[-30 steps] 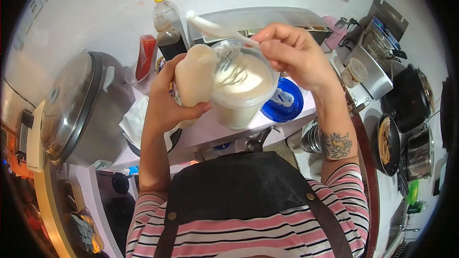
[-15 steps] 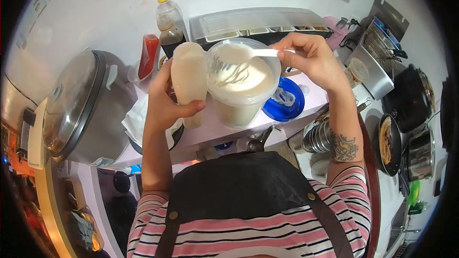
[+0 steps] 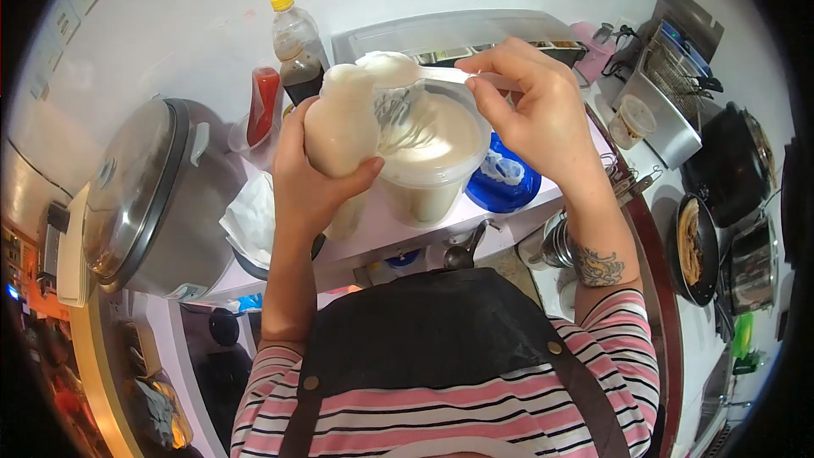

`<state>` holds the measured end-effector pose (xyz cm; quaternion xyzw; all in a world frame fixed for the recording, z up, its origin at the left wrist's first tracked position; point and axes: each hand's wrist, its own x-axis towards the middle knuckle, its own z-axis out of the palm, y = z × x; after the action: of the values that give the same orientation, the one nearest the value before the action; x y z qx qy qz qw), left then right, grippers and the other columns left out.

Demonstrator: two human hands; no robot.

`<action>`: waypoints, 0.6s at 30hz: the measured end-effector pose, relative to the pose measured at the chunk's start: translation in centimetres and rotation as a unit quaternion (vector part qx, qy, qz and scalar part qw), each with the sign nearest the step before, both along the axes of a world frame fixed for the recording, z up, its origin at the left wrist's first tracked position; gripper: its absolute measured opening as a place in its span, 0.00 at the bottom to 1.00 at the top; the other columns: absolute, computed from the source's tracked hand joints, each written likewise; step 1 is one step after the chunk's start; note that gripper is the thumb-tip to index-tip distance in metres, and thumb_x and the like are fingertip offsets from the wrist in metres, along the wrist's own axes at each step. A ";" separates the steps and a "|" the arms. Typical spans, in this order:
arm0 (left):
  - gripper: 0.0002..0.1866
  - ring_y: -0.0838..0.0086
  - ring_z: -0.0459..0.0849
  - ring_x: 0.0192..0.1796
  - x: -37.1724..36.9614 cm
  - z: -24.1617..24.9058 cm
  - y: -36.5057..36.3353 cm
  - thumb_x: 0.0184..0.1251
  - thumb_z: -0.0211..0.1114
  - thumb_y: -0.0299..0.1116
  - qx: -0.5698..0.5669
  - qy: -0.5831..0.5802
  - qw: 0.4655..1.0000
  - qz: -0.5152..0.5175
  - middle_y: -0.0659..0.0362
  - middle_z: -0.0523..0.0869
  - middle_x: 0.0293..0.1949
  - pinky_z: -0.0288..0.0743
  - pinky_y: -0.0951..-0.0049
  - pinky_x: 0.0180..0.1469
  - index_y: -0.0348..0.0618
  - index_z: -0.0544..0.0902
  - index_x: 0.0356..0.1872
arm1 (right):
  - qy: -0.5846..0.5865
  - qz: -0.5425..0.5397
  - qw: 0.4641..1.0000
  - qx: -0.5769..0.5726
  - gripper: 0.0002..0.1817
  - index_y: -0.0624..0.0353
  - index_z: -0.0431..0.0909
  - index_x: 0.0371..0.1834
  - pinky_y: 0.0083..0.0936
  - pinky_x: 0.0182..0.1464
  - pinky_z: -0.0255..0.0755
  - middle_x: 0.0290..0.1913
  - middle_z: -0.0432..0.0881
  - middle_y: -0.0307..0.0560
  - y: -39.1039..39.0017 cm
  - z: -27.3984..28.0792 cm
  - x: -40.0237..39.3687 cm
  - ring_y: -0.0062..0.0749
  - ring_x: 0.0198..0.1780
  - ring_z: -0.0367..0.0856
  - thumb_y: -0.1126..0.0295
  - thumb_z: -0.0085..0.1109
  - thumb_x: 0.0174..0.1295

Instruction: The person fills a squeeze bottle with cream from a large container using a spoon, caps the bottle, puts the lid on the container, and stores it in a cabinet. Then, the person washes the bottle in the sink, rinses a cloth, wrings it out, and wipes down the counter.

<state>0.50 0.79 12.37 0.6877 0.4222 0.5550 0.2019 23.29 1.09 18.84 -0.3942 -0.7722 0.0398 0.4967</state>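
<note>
Spoon (image 3: 424, 72) loaded with white sauce sits at the mouth of the squeeze bottle (image 3: 339, 131), held above the counter.

Right hand (image 3: 538, 119) pinches the spoon handle between thumb and fingers; the handle's long axis runs roughly level, bowl end pointing left toward the bottle. Left hand (image 3: 309, 191) is wrapped closed around the bottle, upright with a slight tilt, touching the tub (image 3: 428, 161) of sauce just right of it. Blue lid (image 3: 509, 178) lies beside the tub.

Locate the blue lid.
Head view, right of centre: the blue lid lies on the shelf, just right of the tub, under the right hand.
</note>
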 end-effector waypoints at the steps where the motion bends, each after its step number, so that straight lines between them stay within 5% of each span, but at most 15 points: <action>1: 0.39 0.67 0.78 0.43 0.2 0.0 0.0 0.31 0.77 0.32 0.041 0.044 0.996 0.059 0.55 0.77 0.42 0.72 0.68 0.46 0.38 0.70 0.52 | -0.027 -0.021 0.999 0.014 0.05 0.58 0.79 0.29 0.31 0.28 0.71 0.26 0.77 0.47 -0.2 0.2 0.1 0.39 0.24 0.78 0.72 0.57 0.50; 5: 0.38 0.60 0.76 0.40 0.6 0.4 -0.5 0.28 0.77 0.36 0.117 0.155 0.960 0.201 0.53 0.76 0.38 0.71 0.62 0.42 0.42 0.72 0.49 | -0.076 -0.060 0.995 0.032 0.04 0.57 0.79 0.27 0.33 0.27 0.70 0.23 0.74 0.45 -1.3 0.7 0.0 0.41 0.24 0.77 0.73 0.56 0.49; 12: 0.38 0.61 0.75 0.42 0.8 -0.1 -0.9 0.27 0.77 0.41 0.126 0.201 0.937 0.258 0.55 0.74 0.38 0.67 0.62 0.42 0.45 0.72 0.48 | -0.154 -0.107 0.976 0.113 0.03 0.57 0.78 0.27 0.34 0.26 0.69 0.23 0.73 0.45 -2.7 1.6 -0.3 0.42 0.23 0.75 0.73 0.57 0.47; 14: 0.39 0.61 0.74 0.42 0.7 -0.2 -0.8 0.27 0.77 0.42 0.114 0.228 0.928 0.272 0.56 0.74 0.38 0.67 0.62 0.42 0.45 0.72 0.48 | -0.207 -0.109 0.966 0.114 0.07 0.62 0.80 0.31 0.22 0.25 0.69 0.24 0.76 0.44 -3.3 2.3 -0.2 0.31 0.23 0.79 0.81 0.58 0.48; 18: 0.39 0.61 0.74 0.42 0.6 -0.4 -0.7 0.28 0.76 0.43 0.107 0.229 0.929 0.269 0.56 0.74 0.39 0.66 0.62 0.42 0.45 0.71 0.49 | -0.177 -0.073 0.975 0.113 0.07 0.63 0.79 0.32 0.21 0.25 0.69 0.24 0.75 0.44 -3.1 2.6 -0.2 0.28 0.23 0.78 0.81 0.58 0.48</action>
<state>1.08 0.13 11.97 0.6743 0.5643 0.4576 -0.1325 23.10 -2.02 21.46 -0.3916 -0.8167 -0.1548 0.3947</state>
